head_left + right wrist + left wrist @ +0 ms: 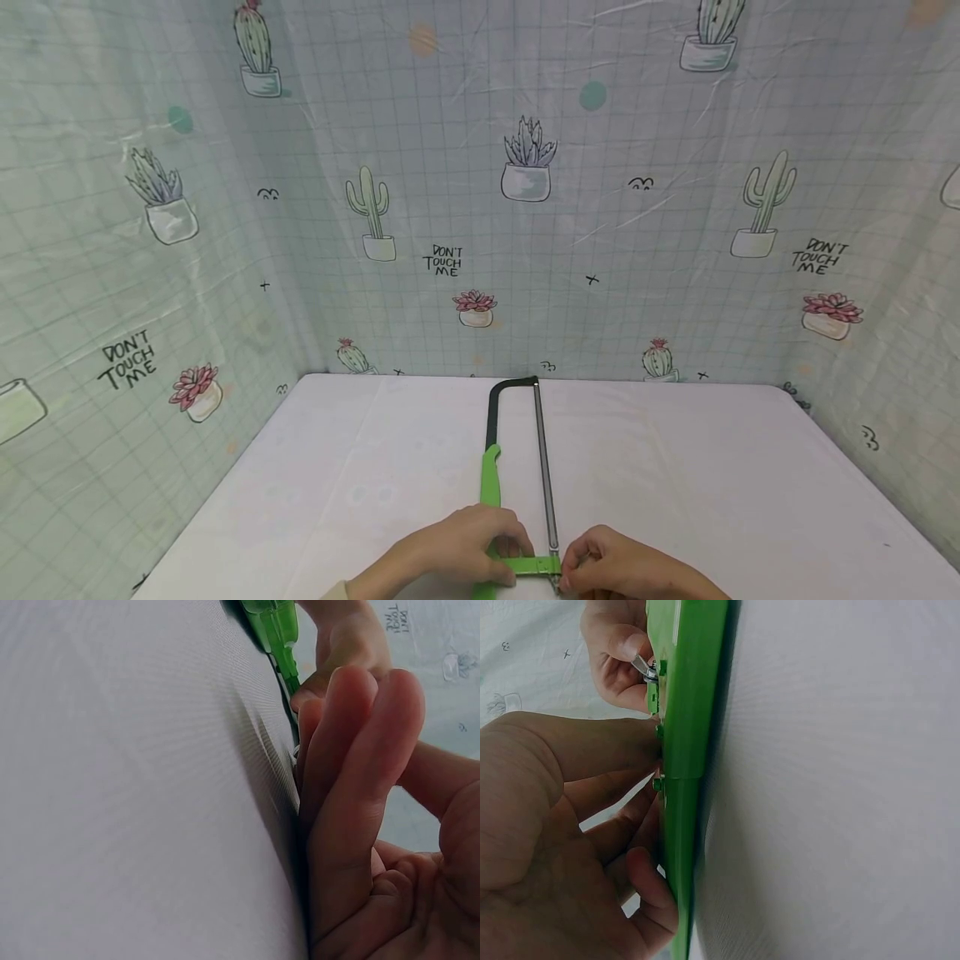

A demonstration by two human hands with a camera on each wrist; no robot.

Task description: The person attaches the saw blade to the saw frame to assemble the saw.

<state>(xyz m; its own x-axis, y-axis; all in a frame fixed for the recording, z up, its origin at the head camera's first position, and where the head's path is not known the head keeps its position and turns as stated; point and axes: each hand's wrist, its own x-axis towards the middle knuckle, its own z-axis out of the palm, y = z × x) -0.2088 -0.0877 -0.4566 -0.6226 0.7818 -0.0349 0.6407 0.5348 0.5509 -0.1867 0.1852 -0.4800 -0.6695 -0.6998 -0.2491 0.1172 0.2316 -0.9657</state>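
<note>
A hacksaw lies on the table with its black bow [492, 417] pointing away from me and its green handle [490, 479] toward me. Its blade [545, 467] runs along the right side. My left hand [476, 542] grips the green frame near the crosspiece [531, 567], thumb and fingers on either side. At the blade's near end, my right hand [618, 562] pinches a small metal wing nut [642, 667], which shows between the fingers in the left wrist view. In the right wrist view, the right fingers [360, 780] hide the nut, and part of the green handle [274, 619] appears beyond.
The white table [712, 467] spreads out around the saw. A patterned cloth [570, 225] with cactus drawings hangs behind it and along both sides.
</note>
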